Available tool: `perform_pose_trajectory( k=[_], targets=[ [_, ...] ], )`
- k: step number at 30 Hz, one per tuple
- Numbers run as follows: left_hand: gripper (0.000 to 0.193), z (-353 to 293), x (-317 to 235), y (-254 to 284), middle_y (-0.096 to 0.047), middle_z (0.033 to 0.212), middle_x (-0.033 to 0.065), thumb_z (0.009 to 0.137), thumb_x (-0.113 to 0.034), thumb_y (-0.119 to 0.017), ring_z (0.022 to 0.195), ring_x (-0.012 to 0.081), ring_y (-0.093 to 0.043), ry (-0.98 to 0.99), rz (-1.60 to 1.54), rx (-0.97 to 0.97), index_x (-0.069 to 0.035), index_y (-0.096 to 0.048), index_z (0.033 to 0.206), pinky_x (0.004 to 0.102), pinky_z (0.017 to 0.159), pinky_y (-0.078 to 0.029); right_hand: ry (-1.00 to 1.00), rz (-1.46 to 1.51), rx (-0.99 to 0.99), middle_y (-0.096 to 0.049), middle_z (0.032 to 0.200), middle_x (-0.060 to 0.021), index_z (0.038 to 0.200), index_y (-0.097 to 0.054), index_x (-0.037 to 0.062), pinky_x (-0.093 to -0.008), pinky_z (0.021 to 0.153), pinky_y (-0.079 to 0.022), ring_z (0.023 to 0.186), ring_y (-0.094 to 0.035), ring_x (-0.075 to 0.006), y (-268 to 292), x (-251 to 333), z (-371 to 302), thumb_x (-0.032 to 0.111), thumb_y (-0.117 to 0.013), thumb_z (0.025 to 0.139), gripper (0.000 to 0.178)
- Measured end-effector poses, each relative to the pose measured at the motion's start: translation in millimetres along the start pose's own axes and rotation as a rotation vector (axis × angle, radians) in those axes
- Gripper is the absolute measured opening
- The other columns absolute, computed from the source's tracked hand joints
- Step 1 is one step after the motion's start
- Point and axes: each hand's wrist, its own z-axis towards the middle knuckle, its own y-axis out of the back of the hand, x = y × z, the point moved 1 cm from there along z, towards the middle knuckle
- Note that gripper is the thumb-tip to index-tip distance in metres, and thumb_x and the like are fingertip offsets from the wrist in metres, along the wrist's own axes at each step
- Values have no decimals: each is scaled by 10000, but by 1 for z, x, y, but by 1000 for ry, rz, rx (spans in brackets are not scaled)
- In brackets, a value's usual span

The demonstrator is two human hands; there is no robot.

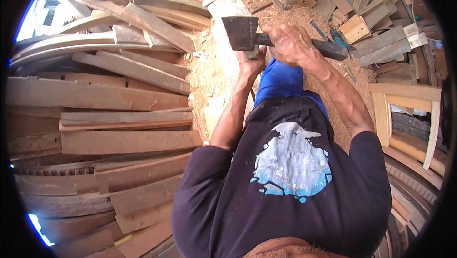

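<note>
My right hand is wrapped round the dark handle of a hatchet. Its broad, flared dark head points left, and the handle's butt sticks out to the right past my wrist. Just below the hatchet head, my left hand is closed beside a long pale board. The hatchet and my right hand hide part of its fingers, so what they grip cannot be made out. The board runs away from me, its far end squared off. Blue cloth covers my leg just below my hands.
Stacked rough planks fill the left side, their ends facing me. Sawdust and chips cover the ground. At the right lie a teal power tool, wood offcuts and a pale wooden frame.
</note>
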Motion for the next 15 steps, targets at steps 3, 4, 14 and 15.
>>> perform_pose_trajectory(
  k=[3,4,14,15],
  targets=[
    [190,-8,5,6,-709,937,51,878,-81,-753,818,119,-650,151,-162,134,-40,-688,1051,284,685,-540,-51,96,4,-723,831,-226,1114,-658,48,-499,760,-593,850,-736,-406,11,17,-6,172,-743,821,330],
    [189,-15,5,9,-709,928,49,878,-80,-752,815,122,-651,216,-135,214,-45,-693,1053,287,682,-541,-68,54,43,-722,828,-223,1123,-659,50,-497,758,-594,855,-736,-403,-3,13,-12,172,-743,819,338],
    [140,-12,2,20,-698,800,86,920,-140,-687,739,196,-649,179,-36,428,-42,-707,1018,374,651,-539,-251,534,-29,-735,896,-240,1125,-702,-4,-435,823,-572,827,-733,-359,-31,-17,-27,220,-719,802,393],
    [130,-39,1,21,-696,846,89,888,-105,-694,786,230,-647,213,55,615,-47,-706,1003,394,710,-535,-211,639,-182,-720,817,-186,1062,-696,-37,-406,765,-568,784,-717,-300,-35,-24,-32,232,-737,793,383]
  ],
)
